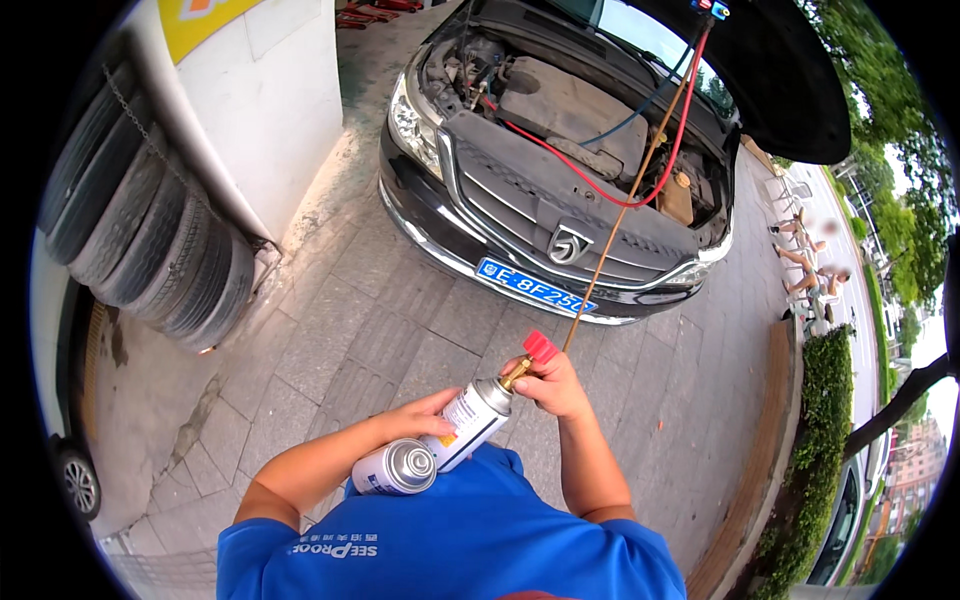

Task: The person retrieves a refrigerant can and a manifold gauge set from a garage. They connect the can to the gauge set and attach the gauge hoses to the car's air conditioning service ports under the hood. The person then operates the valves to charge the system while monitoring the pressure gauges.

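In front of my blue shirt, my left hand is wrapped round a white and silver aerosol-type can, held tilted with its top toward the car. My right hand is closed round a brass can tap at the can's top. A red knob stands out above those fingers. From near my right hand a yellow-brown hose runs up over the car's front. A second similar can lies against my shirt below my left forearm, its domed end showing; what supports it is hidden.
A black car stands ahead with its hood raised. Red and blue hoses drop from a gauge set into the engine bay. Stacked tyres lean by a white pillar at left. A hedge borders the paving at right; people sit beyond.
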Demonstrator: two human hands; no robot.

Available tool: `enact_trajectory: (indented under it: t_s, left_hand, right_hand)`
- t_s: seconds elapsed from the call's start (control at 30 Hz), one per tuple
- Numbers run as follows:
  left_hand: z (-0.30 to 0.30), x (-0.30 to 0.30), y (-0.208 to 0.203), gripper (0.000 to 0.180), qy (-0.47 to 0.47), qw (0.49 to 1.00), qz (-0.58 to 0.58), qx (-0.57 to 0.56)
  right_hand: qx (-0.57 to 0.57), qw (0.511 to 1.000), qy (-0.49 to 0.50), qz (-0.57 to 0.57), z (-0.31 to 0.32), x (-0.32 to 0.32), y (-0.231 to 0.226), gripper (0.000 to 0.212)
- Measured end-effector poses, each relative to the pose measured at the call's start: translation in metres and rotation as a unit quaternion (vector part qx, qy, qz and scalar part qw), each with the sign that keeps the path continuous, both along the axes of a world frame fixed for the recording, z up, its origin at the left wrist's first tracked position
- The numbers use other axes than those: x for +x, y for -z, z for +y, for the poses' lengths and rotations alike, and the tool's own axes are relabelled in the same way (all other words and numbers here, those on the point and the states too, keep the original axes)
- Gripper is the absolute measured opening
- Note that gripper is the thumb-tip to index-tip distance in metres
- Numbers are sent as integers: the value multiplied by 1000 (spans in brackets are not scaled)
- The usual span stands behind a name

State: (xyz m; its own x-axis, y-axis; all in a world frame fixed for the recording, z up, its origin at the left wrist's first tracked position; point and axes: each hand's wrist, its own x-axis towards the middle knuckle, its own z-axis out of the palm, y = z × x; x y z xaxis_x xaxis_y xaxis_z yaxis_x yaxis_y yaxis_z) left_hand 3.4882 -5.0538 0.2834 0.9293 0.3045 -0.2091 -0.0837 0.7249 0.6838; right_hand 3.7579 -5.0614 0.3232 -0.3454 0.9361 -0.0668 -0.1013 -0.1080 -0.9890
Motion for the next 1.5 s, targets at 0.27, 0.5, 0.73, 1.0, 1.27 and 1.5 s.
enact_trajectory:
  t_s: [0.27, 0.5, 0.73, 1.0, 1.27, 1.5]
  left_hand:
    - [1, 2, -15, 84, -71, 837, 248, 482]
    - [-4, 2, 26, 82, -113, 971, 67, 199]
    - [-11, 1, 24, 70, -113, 977, 107, 148]
    - [-22, -5, 33, 68, -43, 990, -83, -105]
    - [-36, -18, 85, 88, -219, 972, -7, 89]
    - [-70, -97, 45, 87, -356, 932, 64, 9]
  right_hand:
    - [-3, 997, 49, -56, -2, -8, -5, 16]
    - [11, 997, 69, -16, 2, -3, 2, 22]
    - [19, 995, 89, -44, 6, 5, 11, 26]
    - [63, 990, 107, 68, 13, -9, 14, 32]
    - [3, 995, 85, -42, 4, -157, 63, 24]
    - [8, 999, 3, -48, 15, -245, 70, 22]
